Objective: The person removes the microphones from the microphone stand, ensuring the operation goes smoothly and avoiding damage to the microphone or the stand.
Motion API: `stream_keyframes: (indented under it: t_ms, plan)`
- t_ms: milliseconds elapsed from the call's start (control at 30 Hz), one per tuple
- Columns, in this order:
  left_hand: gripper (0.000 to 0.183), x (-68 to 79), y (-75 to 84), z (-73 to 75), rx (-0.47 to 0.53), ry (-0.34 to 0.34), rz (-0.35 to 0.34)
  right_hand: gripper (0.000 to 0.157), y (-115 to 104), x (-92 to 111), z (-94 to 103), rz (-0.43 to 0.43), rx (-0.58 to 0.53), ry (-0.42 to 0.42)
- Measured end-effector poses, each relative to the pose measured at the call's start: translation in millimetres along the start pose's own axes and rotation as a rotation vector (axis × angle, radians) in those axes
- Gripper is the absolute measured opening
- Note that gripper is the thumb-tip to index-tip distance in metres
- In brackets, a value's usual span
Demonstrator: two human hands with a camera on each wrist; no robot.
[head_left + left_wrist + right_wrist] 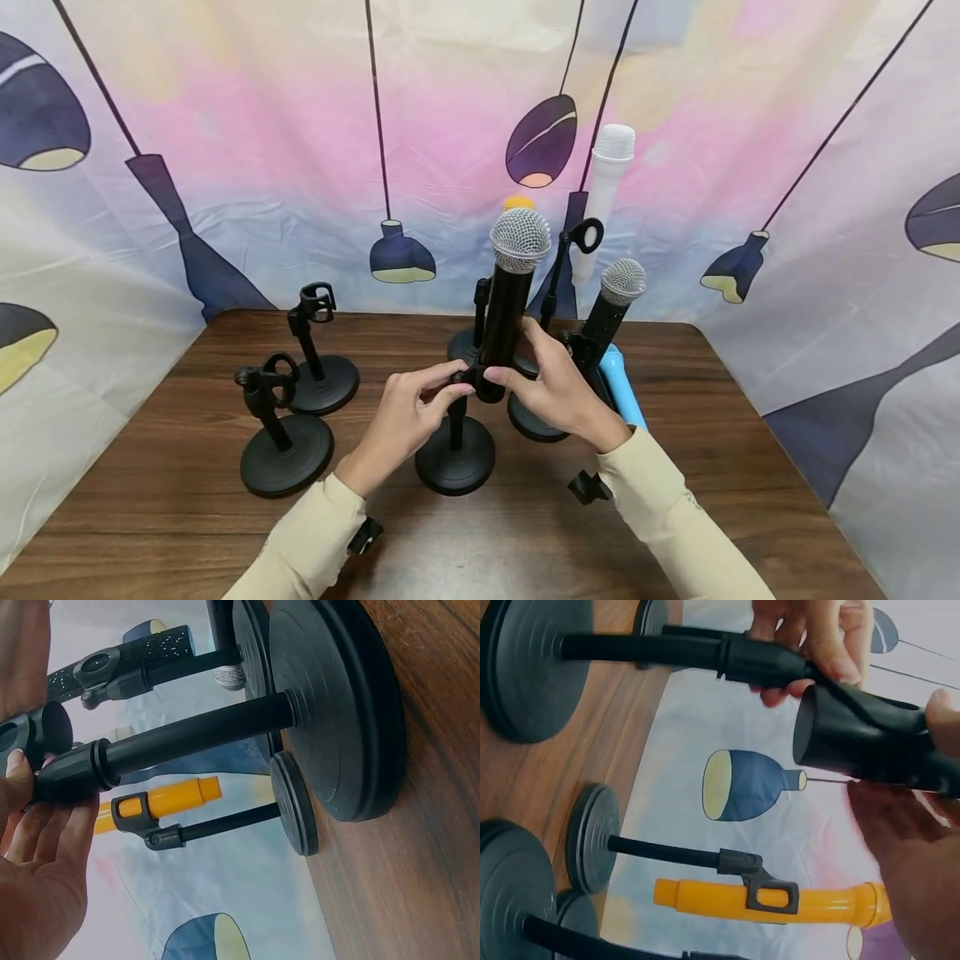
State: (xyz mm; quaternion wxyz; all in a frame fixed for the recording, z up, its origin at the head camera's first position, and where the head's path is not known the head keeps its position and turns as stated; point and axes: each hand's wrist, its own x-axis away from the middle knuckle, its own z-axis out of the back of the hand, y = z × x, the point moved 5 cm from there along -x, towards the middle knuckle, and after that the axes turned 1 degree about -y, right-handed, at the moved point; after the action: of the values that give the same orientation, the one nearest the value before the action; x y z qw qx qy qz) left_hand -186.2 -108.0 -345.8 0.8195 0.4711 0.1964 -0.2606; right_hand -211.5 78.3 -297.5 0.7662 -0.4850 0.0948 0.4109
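A black microphone [504, 325] with a silver mesh head stands nearly upright, tilted slightly right, at the clip of a black desk stand [456, 458]. My right hand [558, 387] grips its lower body, thumb near the bottom end. With fingers and thumb, my left hand [408, 417] pinches the top of the stand just below the clip. In the left wrist view, the stand's post [199, 735] runs from the round base into the left fingers. In the right wrist view, the microphone's bottom end [840, 731] sits beside the left fingertips, and the clip is partly hidden.
Two stands with bare clips, one nearer [287, 454] and one farther [324, 383], are at the left. Behind the hands, a stand holds an orange microphone [705, 898]. To the right are a speckled black microphone [606, 321], a blue one [622, 387] and a white one [609, 179].
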Motion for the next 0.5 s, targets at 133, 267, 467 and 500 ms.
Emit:
stream_keyframes:
  t_ms: [133, 267, 467, 500]
  plan:
    - [0.036, 0.1, 0.0, 0.6, 0.0, -0.004, 0.012, 0.046, -2.3, -1.6, 0.9, 0.058, 0.096, 0.046]
    - [0.036, 0.6, -0.8, 0.3, 0.006, -0.011, 0.02, 0.042, -3.7, -2.0, 0.5, 0.074, 0.179, 0.066]
    - [0.035, 0.1, -0.6, 0.4, 0.025, -0.013, 0.012, 0.056, 0.3, -0.6, 1.3, -0.002, 0.034, 0.027]
    - [0.034, -0.1, -0.5, 0.6, 0.026, -0.014, 0.01, 0.057, 1.2, -0.4, 1.2, -0.006, 0.012, 0.025]
